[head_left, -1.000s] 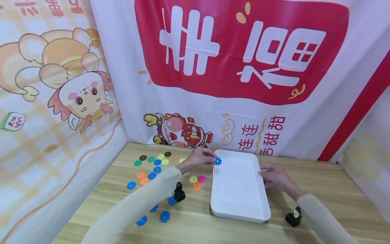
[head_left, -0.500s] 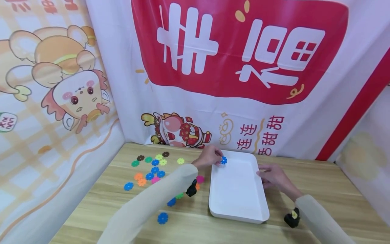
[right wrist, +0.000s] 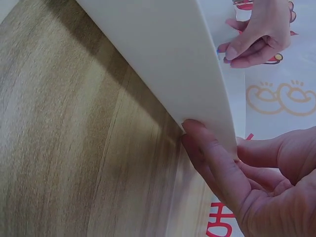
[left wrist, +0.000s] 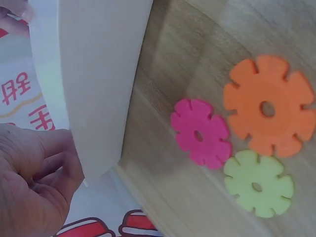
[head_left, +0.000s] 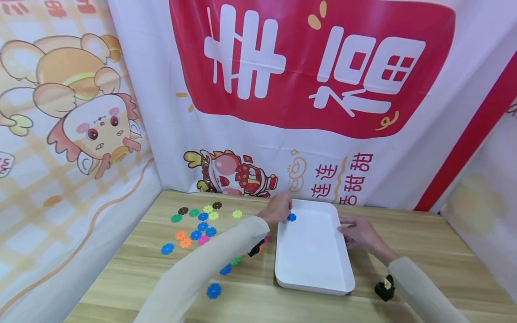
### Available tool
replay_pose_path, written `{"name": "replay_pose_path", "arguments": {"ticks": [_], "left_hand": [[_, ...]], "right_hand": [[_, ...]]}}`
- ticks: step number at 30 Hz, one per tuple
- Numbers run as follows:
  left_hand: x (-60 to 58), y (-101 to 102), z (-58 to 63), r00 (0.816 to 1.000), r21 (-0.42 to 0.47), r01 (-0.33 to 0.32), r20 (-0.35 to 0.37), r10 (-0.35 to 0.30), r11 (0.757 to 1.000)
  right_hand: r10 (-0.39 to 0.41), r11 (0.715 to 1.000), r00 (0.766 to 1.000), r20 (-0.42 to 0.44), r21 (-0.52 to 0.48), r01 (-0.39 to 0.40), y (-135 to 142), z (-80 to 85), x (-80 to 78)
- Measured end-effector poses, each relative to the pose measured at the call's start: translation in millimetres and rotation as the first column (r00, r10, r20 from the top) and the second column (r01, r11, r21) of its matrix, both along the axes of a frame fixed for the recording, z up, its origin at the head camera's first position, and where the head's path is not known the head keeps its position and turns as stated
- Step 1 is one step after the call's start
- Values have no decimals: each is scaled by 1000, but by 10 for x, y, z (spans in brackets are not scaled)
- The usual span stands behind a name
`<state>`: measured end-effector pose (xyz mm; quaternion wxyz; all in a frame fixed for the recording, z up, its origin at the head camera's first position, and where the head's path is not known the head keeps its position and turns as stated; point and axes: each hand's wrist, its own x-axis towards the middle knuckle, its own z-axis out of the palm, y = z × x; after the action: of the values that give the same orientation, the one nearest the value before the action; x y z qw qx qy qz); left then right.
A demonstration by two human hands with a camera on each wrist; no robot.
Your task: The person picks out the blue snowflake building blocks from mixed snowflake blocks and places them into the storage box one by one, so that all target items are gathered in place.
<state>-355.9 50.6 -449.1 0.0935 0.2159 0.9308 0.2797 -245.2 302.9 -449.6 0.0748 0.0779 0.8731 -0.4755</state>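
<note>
My left hand (head_left: 279,208) reaches over the far left corner of the white tray (head_left: 317,287). At its fingertips is a blue snowflake disc (head_left: 291,217), low inside the tray; the right wrist view shows the left hand (right wrist: 264,42) with thumb and finger pinched together and a sliver of blue between. The right hand (head_left: 358,232) grips the tray's right wall, its thumb at the rim and its fingers (right wrist: 212,153) along the outside. Close beside the tray's left wall, the left wrist view has an orange disc (left wrist: 271,106), a pink disc (left wrist: 201,133) and a yellow-green disc (left wrist: 259,183).
Several more snowflake discs lie on the wooden table (head_left: 121,273) left of the tray, among them an orange disc (head_left: 186,242), a brown disc (head_left: 217,205) and a blue disc (head_left: 214,290). A printed cloth (head_left: 250,134) hangs behind the table's far edge.
The left hand has carried the blue disc rightward over the tray's rim, then lowered it inside near the left corner. My right hand stays on the tray's right wall.
</note>
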Motion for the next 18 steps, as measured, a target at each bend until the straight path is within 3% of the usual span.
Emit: {"name": "replay_pose_path", "arguments": {"ticks": [4,9,12,18], "left_hand": [[14,-29,41,1000,20,-7,-5,7,1000],[65,-201,122,998,241,-3,56,-11,971],[57,-329,172,998,313,14,50,-32,950],[-5,-712,226,998,333,21,50,-40,943]], "right_hand": [[16,1000,1000,-11,-7,-16,-3,12,-6],[8,1000,1000,14,-11,-8,17,-36,-34],[-1,999,999,44,-34,3,54,-45,-58],[37,993,996,82,-118,-27,97,-71,-83]]}}
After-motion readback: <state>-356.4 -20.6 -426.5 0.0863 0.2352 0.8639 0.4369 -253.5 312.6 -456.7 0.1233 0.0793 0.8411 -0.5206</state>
